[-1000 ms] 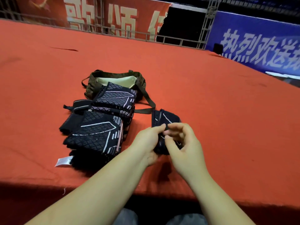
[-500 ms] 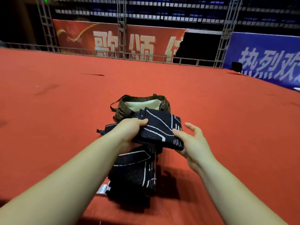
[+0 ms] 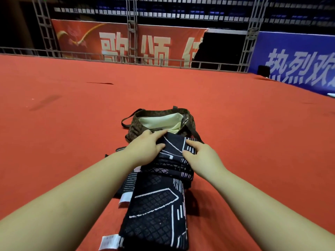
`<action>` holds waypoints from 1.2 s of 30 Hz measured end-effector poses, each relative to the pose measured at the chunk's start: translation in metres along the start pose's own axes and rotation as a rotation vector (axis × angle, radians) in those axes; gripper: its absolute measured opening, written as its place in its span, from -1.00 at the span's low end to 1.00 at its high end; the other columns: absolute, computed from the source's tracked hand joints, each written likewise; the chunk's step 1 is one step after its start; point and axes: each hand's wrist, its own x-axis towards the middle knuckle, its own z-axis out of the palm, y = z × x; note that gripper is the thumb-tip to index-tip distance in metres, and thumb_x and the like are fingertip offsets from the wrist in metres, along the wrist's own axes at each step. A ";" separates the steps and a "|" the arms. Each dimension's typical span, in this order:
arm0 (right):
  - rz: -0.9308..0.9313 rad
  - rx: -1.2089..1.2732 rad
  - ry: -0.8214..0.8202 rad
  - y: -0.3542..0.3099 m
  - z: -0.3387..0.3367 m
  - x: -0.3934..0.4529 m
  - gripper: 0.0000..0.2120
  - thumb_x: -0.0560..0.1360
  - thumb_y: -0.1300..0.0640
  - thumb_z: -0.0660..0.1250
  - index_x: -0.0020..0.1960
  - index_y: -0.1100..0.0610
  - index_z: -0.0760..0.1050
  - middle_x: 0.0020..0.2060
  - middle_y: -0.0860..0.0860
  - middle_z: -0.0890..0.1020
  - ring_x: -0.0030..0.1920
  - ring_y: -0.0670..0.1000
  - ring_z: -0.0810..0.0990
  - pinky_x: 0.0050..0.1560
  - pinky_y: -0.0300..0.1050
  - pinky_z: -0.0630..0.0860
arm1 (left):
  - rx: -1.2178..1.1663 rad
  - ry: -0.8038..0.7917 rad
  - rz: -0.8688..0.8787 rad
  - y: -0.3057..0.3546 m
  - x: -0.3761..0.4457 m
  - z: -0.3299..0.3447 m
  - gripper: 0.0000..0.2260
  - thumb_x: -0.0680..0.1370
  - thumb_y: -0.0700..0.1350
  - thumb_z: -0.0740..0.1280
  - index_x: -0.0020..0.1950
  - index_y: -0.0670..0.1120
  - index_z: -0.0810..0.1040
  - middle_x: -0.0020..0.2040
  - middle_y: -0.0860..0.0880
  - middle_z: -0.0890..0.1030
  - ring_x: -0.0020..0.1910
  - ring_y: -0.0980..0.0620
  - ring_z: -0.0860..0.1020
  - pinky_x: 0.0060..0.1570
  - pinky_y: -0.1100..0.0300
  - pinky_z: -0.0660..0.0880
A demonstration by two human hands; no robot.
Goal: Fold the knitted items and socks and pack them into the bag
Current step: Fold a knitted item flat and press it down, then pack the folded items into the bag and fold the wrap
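**Folded sock piece at the bag mouth, both hands on it**

Red bench (image 3: 72, 124) carries everything; banners (image 3: 126, 46) and truss well beyond the far edge.

Stack of folded knitted items (image 3: 155, 211), dark with white line pattern, runs from the near edge toward the bag. White care labels (image 3: 108, 242) stick out on its left side.

Bag (image 3: 135, 132), brown patterned, cream lining (image 3: 159, 122), lies at the far end of the stack, mouth open toward the person, strap trailing right.

Small folded sock piece (image 3: 175, 148) sits on the far end of the stack, its far edge touching the bag's opening.

Left hand (image 3: 145, 147) lies over its left side, fingers stretched forward and pressing, thumb against the fabric. Right hand (image 3: 201, 156) holds the right edge, fingers curled lightly onto it. Whether the fingers wrap underneath, can't tell.

Handling, my read: light, soft, floppy knit; the fold will spring open if let go. Not fragile, not slippery. Best hold is both side edges, pinching all layers. Bag mouth is soft and may collapse.
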 end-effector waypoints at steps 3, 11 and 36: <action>0.004 -0.083 -0.108 0.006 0.004 0.001 -0.51 0.58 -0.06 0.17 0.48 -0.06 0.22 0.35 0.09 0.43 0.32 0.09 0.43 0.27 -0.10 0.34 | 0.047 -0.098 -0.065 -0.013 0.003 0.010 -0.57 0.63 0.13 0.06 0.51 0.20 0.13 0.30 -0.10 0.29 0.33 -0.11 0.33 0.35 0.11 0.22; 0.066 -0.015 -0.120 0.013 0.019 -0.006 -0.34 0.56 -0.16 0.16 0.54 -0.11 -0.07 0.35 0.12 0.36 0.29 0.14 0.43 0.31 0.01 0.35 | 0.041 -0.124 -0.131 -0.012 -0.010 0.017 -0.54 0.62 0.19 0.00 0.51 0.27 -0.01 0.28 -0.15 0.29 0.26 -0.17 0.36 0.30 0.02 0.30; 0.165 0.769 -0.195 -0.032 -0.003 -0.013 -0.68 0.33 0.34 0.30 0.09 0.28 0.47 -0.13 0.15 0.59 -0.26 0.08 0.60 -0.37 -0.18 0.49 | -0.656 -0.107 -0.305 -0.011 -0.038 -0.027 -0.90 0.45 -0.02 0.46 -0.15 -0.01 0.60 -0.12 0.04 0.65 -0.11 0.09 0.60 -0.06 0.22 0.50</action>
